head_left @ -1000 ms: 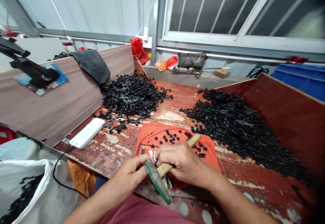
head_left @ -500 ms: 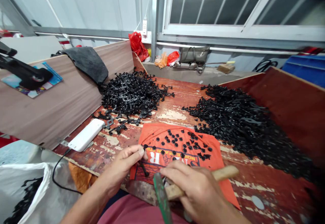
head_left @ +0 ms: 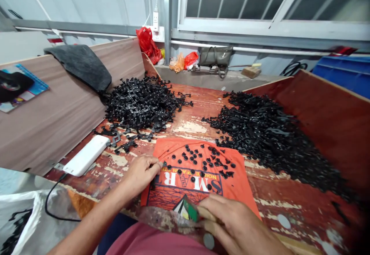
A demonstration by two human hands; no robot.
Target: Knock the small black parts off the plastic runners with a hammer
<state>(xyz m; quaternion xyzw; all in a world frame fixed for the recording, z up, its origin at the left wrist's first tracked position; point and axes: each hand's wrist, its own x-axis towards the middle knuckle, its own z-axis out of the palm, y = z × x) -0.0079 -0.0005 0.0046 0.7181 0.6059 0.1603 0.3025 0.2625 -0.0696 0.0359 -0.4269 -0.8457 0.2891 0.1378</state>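
Note:
My left hand (head_left: pixel 144 172) is closed at the left edge of an orange printed cloth (head_left: pixel 239 185), thumb and fingers pinched together. A black plastic piece (head_left: pixel 152 185) shows partly below its palm side; the fingers hide the rest. In my right hand (head_left: pixel 234 220) is a wooden-handled hammer with a green head (head_left: pixel 191 210), low over the cloth's front edge. My fingers wrap the handle near the head. Several small round black caps (head_left: pixel 192 171) lie scattered over the cloth, just right of my left fingertips.
Piles of black plastic parts stand at left (head_left: pixel 138 104) and right (head_left: pixel 268 131) on the worn red table (head_left: pixel 190 128). A white power bank (head_left: pixel 86 155) with a cable lies left. Wooden boards (head_left: pixel 58 120) wall both sides. A white bag (head_left: pixel 40 208) holding black parts hangs lower left.
My left hand has shifted slightly left and up, and the black piece in it is now mostly hidden. My right hand has moved down and right, turning the hammer. The view has shifted slightly.

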